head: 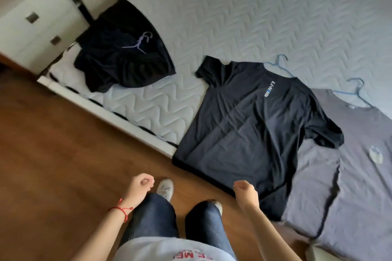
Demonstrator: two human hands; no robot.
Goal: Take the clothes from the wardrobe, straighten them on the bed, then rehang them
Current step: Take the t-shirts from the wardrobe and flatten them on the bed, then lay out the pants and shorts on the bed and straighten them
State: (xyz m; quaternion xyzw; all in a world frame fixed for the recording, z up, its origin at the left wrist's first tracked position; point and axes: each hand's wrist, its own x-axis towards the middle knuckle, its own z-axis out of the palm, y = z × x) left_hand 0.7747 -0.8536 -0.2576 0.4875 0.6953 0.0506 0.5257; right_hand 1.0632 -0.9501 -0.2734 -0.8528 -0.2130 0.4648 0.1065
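Note:
A black T-shirt point(244, 125) with white lettering lies spread flat on the bed point(233, 17), its hem hanging over the near edge and a blue hanger point(280, 65) at its collar. To its right lies a grey T-shirt point(350, 165) with another blue hanger point(354, 93) at its neck. A crumpled black garment point(121, 61) with a pale lilac hanger point(140, 42) on top sits at the bed's left end. My left hand point(141, 184) hangs loosely curled over the floor, holding nothing. My right hand point(246, 192) hovers loosely curled by the black T-shirt's hem, also holding nothing.
A white drawer unit point(31, 27) stands at the left beyond the bed's end. Brown wooden floor point(53, 165) runs along the bed's near side, where my legs in jeans and white shoes stand.

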